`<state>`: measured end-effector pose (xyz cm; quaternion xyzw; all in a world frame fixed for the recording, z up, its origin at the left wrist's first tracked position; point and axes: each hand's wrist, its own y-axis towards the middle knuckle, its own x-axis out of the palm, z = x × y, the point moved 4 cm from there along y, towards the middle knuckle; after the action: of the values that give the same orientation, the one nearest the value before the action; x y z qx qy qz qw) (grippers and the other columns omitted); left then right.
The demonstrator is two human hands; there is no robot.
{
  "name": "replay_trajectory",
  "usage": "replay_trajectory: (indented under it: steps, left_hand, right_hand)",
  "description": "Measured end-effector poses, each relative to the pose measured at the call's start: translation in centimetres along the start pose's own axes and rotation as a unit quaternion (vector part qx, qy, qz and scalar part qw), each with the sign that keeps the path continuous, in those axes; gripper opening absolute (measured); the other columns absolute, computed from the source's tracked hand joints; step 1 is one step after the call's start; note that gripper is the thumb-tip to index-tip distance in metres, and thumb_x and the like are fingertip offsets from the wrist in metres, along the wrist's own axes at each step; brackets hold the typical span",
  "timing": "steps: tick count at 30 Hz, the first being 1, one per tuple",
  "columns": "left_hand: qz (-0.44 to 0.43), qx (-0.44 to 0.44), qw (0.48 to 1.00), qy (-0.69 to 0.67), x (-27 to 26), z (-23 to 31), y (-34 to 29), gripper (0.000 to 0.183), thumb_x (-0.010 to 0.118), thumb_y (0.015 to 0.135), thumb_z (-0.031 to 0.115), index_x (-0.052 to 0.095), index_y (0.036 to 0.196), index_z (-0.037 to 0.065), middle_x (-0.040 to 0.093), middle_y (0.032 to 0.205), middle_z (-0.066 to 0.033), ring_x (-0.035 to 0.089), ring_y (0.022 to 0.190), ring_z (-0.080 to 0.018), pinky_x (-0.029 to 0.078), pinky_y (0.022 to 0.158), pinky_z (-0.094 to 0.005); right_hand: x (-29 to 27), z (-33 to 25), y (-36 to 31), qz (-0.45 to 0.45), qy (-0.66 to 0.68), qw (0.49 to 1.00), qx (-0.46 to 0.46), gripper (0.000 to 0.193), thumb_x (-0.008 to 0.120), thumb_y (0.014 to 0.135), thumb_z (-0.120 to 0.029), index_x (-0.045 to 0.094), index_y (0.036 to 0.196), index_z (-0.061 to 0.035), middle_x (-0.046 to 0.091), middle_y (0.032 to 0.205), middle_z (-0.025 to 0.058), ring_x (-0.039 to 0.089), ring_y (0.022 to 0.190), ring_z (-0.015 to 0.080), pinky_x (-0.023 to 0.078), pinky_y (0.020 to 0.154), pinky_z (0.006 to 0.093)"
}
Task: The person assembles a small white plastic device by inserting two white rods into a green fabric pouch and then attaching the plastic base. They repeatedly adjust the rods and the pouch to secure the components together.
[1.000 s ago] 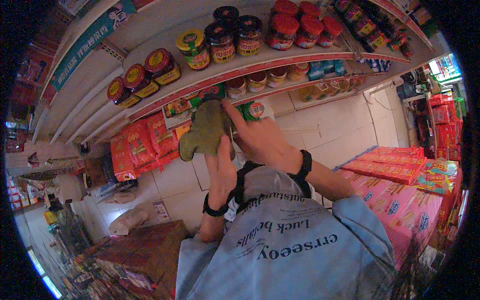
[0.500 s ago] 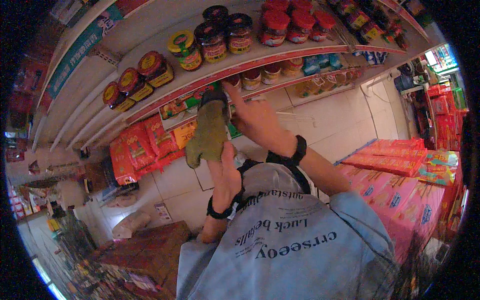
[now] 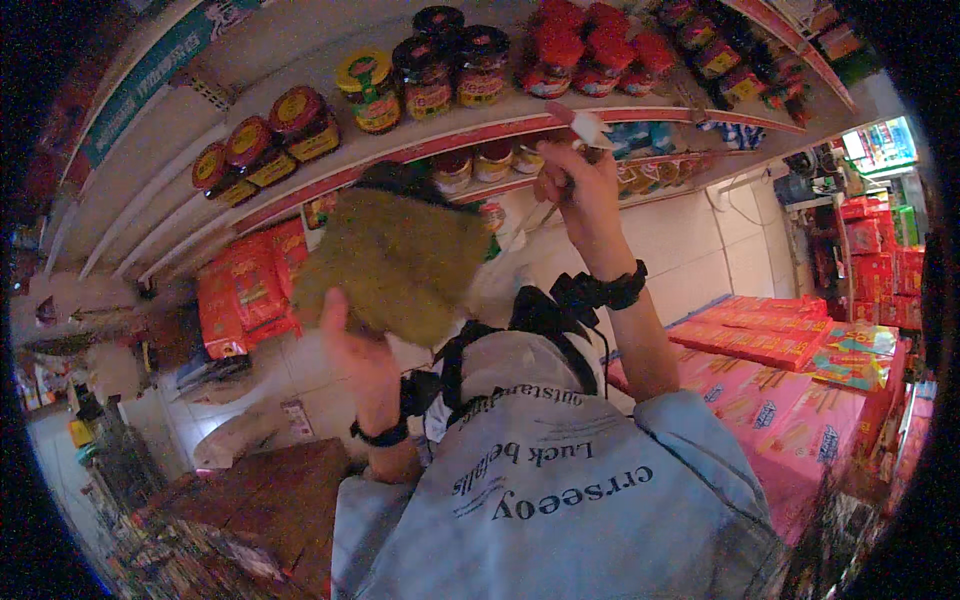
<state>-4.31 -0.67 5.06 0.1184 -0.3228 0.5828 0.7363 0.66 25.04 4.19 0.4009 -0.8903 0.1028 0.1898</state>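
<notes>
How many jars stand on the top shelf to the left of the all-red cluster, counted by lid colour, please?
Red-lidded glass jars with yellow labels: 3
Yellow-lidded glass jar: 1
Black-lidded glass jars: 3
Total: 7

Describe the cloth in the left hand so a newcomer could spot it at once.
Find the white shelf lined with jars. Just below it, the left hand holds up an olive-yellow cloth, fuzzy and flat, unlike the glossy red packets beside it.
</notes>
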Motion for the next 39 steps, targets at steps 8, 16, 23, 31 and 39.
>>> replay_trajectory:
  steps: [8, 16, 23, 31, 39]
  left_hand:
    - [0.102, 0.244, 0.950, 0.168, -2.3, 3.3, -1.2, 0.036, 0.043, 0.086, 0.020, 0.044, 0.115, -0.001, 0.045, 0.118, -0.0148, 0.045, 0.107, -0.0285, 0.037, 0.092, -0.0412]
    - [0.156, 0.193, 0.966, 0.076, -2.9, 3.6, -1.9, 0.030, 0.038, 0.088, 0.019, 0.047, 0.113, 0.004, 0.042, 0.121, -0.0153, 0.041, 0.111, -0.0317, 0.036, 0.092, -0.0457]
    - [0.083, 0.200, 0.974, 0.071, -5.1, 2.7, -2.1, 0.029, 0.037, 0.088, 0.015, 0.044, 0.114, 0.002, 0.042, 0.121, -0.0149, 0.041, 0.110, -0.0310, 0.036, 0.092, -0.0449]
    - [0.039, 0.257, 0.945, 0.201, -4.4, 1.9, -3.7, 0.031, 0.039, 0.087, 0.011, 0.042, 0.115, 0.001, 0.043, 0.119, -0.0142, 0.043, 0.108, -0.0290, 0.039, 0.089, -0.0428]
    - [0.071, 0.063, 0.994, -0.046, 0.1, 1.2, -4.3, 0.040, 0.042, 0.086, 0.021, 0.039, 0.118, -0.003, 0.046, 0.117, -0.0134, 0.047, 0.106, -0.0249, 0.037, 0.091, -0.0388]
  right_hand:
    - [0.1, -1.9, -0.1, 0.041, 0.164, 0.986, -0.006, 0.045, 0.052, 0.078, -0.009, 0.041, 0.121, -0.0028, 0.035, 0.052, -0.0034, 0.044, 0.059, 0.0087, 0.037, 0.060, 0.0231]
    - [1.7, -3.1, -1.4, 0.058, 0.220, 0.973, 0.028, 0.049, 0.052, 0.077, -0.010, 0.038, 0.124, -0.0020, 0.032, 0.050, -0.0068, 0.040, 0.054, 0.0057, 0.035, 0.058, 0.0188]
    - [2.2, -3.5, -2.4, -0.013, 0.243, 0.970, 0.017, 0.047, 0.048, 0.077, -0.008, 0.039, 0.123, -0.0050, 0.024, 0.048, -0.0068, 0.025, 0.040, 0.0037, 0.024, 0.040, 0.0201]
    - [4.2, -3.5, -4.4, -0.055, -0.006, 0.998, -0.043, 0.051, 0.047, 0.072, -0.002, 0.036, 0.122, -0.0032, 0.031, 0.043, -0.0027, 0.031, 0.035, 0.0083, 0.030, 0.036, 0.0239]
    - [5.2, -3.4, -5.7, -0.094, -0.034, 0.991, -0.085, 0.060, 0.061, 0.067, 0.004, 0.038, 0.121, -0.0048, 0.057, 0.100, 0.0048, 0.050, 0.053, 0.0058, 0.040, 0.045, 0.0186]
